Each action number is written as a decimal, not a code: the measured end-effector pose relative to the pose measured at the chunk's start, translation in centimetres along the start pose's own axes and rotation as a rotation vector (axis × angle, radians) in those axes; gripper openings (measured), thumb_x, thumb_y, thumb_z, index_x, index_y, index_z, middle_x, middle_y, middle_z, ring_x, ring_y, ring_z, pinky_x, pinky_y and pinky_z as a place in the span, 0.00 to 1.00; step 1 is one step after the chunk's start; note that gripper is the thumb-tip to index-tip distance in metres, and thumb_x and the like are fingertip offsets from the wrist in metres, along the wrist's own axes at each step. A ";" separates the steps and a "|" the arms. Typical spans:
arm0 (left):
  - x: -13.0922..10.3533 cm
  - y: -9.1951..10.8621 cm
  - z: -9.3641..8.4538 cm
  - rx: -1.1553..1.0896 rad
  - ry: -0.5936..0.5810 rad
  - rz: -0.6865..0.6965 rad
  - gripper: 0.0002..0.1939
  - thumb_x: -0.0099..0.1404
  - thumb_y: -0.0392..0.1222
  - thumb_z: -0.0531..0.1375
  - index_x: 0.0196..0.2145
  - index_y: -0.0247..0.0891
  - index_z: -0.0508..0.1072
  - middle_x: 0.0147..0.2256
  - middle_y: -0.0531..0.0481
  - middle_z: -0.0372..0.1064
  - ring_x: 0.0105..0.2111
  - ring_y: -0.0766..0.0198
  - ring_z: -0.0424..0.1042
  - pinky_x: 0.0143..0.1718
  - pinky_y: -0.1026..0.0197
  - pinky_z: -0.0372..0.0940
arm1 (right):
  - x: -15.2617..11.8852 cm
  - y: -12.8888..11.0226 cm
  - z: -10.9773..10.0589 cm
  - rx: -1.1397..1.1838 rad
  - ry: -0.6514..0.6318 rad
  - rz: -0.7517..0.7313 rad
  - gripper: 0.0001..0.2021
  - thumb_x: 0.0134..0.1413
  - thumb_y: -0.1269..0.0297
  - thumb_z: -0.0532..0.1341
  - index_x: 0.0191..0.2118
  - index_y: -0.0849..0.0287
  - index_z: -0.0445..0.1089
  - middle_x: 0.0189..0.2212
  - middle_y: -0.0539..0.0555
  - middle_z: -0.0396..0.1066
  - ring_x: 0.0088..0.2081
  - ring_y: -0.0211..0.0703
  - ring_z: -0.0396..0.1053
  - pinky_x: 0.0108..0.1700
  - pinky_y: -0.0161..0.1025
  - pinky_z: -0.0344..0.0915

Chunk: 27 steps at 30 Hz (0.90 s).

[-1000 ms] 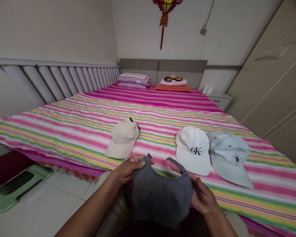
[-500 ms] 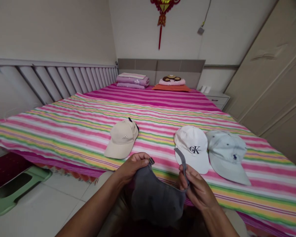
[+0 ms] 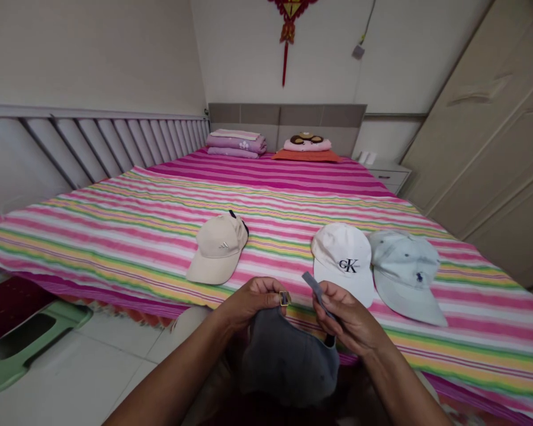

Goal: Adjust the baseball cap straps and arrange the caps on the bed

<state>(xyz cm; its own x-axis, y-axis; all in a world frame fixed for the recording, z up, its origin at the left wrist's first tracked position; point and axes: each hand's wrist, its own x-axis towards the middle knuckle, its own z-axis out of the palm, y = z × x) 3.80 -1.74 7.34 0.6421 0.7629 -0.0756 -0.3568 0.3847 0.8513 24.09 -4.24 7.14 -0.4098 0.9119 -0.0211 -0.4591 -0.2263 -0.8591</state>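
Between my hands, low in front of me, hangs a dark grey baseball cap [image 3: 288, 358], its back opening towards the bed. My left hand [image 3: 255, 302] pinches the cap's edge beside a small metal buckle [image 3: 284, 298]. In my right hand [image 3: 349, 316] is the cap's loose grey strap [image 3: 313, 285], its free end pointing up and left, apart from the buckle. Beyond my left hand lies a beige cap [image 3: 217, 245]. A white cap [image 3: 342, 254] with black letters and a pale green cap [image 3: 406, 272] lie side by side past my right hand.
The caps lie on a striped bedspread [image 3: 137, 236]. Folded purple bedding [image 3: 235, 144] and a pink and orange pile [image 3: 306, 148] sit by the headboard [image 3: 244, 115]. A green stool [image 3: 35, 343] stands on the floor at left; a nightstand [image 3: 388, 176] is at far right.
My hands have come closer together. The buckle has turned to face me and moved right. The strap's free end has swung left towards it and lies straighter.
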 end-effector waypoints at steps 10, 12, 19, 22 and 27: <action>0.7 -1.0 1.1 -0.170 -0.038 -0.019 0.09 0.46 0.35 0.65 0.27 0.30 0.71 0.21 0.49 0.70 0.21 0.70 0.67 0.25 0.69 0.61 | 0.4 0.6 0.7 -0.072 -0.014 0.078 0.11 0.45 0.60 0.62 0.26 0.62 0.64 0.10 0.45 0.62 0.09 0.24 0.45 0.13 0.26 0.37; 0.8 -1.2 1.2 -0.167 -0.043 -0.019 0.09 0.46 0.35 0.65 0.27 0.30 0.71 0.22 0.49 0.70 0.21 0.70 0.68 0.26 0.68 0.61 | 0.5 0.7 0.8 -0.094 0.023 0.071 0.11 0.42 0.59 0.63 0.24 0.63 0.64 0.12 0.46 0.63 0.11 0.25 0.50 0.14 0.27 0.41; 1.1 -1.6 1.6 -0.189 -0.049 0.041 0.09 0.47 0.34 0.65 0.28 0.31 0.70 0.21 0.50 0.69 0.20 0.71 0.67 0.24 0.70 0.60 | 0.7 0.4 1.1 -0.141 0.112 0.064 0.11 0.40 0.61 0.65 0.25 0.64 0.67 0.11 0.43 0.57 0.12 0.24 0.43 0.16 0.28 0.37; 1.1 -1.9 1.5 -0.214 -0.062 0.059 0.09 0.48 0.34 0.64 0.28 0.31 0.69 0.21 0.50 0.69 0.19 0.71 0.67 0.22 0.70 0.60 | 0.7 0.7 1.2 -0.082 0.118 0.036 0.10 0.40 0.62 0.64 0.24 0.63 0.66 0.09 0.41 0.53 0.12 0.24 0.41 0.16 0.28 0.35; 1.3 -2.5 1.1 -0.256 -0.105 0.069 0.07 0.50 0.34 0.63 0.29 0.32 0.69 0.20 0.50 0.70 0.18 0.72 0.66 0.20 0.72 0.58 | 0.9 1.6 1.2 0.084 0.055 0.057 0.12 0.41 0.61 0.64 0.20 0.61 0.61 0.10 0.41 0.52 0.12 0.25 0.39 0.16 0.29 0.38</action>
<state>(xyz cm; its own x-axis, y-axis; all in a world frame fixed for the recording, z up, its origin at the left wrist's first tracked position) 6.25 -2.26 5.70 0.6720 0.7393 0.0434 -0.5532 0.4622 0.6931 22.04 -4.23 6.33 -0.3945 0.9135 -0.0992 -0.5018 -0.3046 -0.8096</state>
